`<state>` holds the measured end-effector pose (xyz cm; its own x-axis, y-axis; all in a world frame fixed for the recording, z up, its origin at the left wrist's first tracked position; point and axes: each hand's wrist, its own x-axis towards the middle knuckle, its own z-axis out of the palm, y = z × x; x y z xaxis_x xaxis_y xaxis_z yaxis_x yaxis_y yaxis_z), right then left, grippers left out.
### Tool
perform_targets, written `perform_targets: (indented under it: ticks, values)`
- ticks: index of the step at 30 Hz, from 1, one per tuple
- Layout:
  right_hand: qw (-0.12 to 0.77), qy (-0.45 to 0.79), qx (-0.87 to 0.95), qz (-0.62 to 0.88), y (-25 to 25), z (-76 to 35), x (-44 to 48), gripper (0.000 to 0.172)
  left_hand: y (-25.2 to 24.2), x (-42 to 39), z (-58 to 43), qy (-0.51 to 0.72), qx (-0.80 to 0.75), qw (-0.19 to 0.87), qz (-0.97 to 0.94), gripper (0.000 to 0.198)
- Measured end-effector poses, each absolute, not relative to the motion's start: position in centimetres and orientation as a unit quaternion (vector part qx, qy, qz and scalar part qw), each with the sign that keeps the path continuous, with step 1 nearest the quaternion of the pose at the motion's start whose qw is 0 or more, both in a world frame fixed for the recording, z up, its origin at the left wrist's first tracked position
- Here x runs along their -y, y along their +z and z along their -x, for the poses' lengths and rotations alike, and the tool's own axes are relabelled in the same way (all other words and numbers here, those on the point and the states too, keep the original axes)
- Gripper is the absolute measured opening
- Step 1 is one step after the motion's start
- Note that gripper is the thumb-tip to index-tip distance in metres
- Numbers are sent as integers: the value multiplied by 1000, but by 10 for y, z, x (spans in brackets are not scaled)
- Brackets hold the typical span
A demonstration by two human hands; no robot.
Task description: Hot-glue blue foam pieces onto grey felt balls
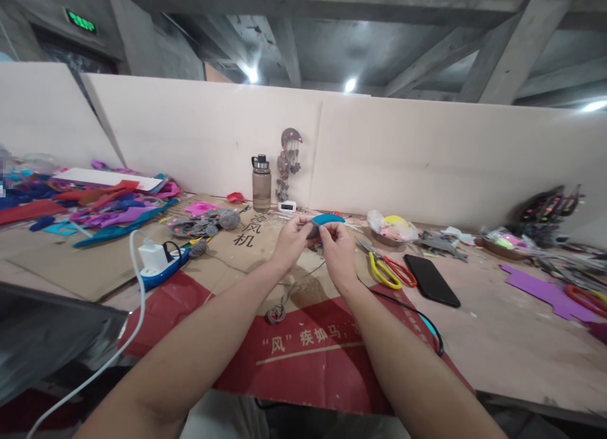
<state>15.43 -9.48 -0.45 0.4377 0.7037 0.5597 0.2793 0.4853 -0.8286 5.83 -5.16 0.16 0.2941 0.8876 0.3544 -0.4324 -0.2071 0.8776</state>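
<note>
Both my hands are raised over the middle of the table, fingers pinched together. My left hand (290, 238) and my right hand (336, 249) together grip a small curved blue felt piece (328, 219) with a grey part under it. A grey cord (284, 300) hangs down from the hands to the cardboard (246, 236) and coils at its end. Yellow-and-red scissors (386, 268) and a black phone (431, 279) lie just right of my right hand.
A water bottle (261, 183) and a small clock (287, 206) stand by the white back wall. Coloured felt scraps (109, 205) pile at left, a power strip with charger (159, 265) nearer. A purple felt sheet (545, 290) and clutter lie at right.
</note>
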Motion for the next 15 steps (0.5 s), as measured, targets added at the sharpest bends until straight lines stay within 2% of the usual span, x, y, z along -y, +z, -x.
perform_targets:
  ticks: [9,15]
  values:
    - [688,169,512,486,2,-153,100,12,5,52,-56,551,-191,598,-550,17]
    - [686,156,512,493,4,-153,102,14,8,53,-55,573,-200,599,-523,15]
